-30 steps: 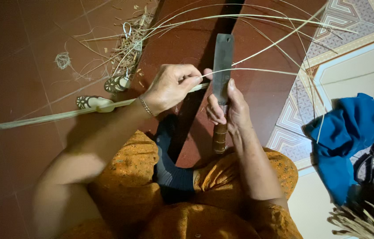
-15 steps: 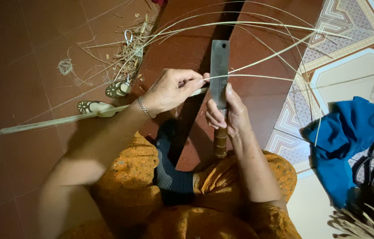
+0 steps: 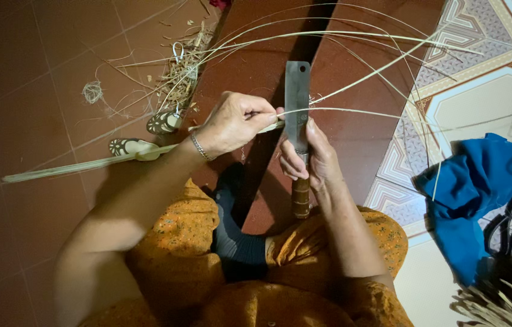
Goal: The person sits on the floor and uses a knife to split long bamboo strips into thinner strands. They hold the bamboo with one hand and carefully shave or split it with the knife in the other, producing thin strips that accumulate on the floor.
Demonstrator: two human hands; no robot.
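The scene is seen through a single camera worn on the head, so no second view is offered and nothing is shared between views. The view is directed steeply downward, almost straight at the floor [image 3: 38, 121], from above the seated person's lap. Both forearms are seen entering from the lower edge, with the left hand [image 3: 235, 123] and right hand [image 3: 310, 158] held close beneath the lens near the centre. The far edge of the frame is taken up by red and patterned tiles [image 3: 480, 103].
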